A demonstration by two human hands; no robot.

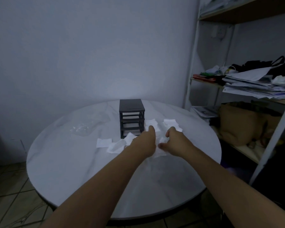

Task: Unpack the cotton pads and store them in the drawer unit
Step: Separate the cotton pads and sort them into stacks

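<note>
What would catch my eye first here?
Two bare hands, the left hand and right hand, reach side by side into white cotton pads scattered mid-table. Just behind them a dark drawer unit stands on the round white table, with a crumpled clear plastic bag to its left.

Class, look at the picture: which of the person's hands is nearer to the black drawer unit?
Left. The left hand reaches just beside the black drawer unit's lower right corner. The right hand is farther right, its fingers curled over cotton pads.
</note>
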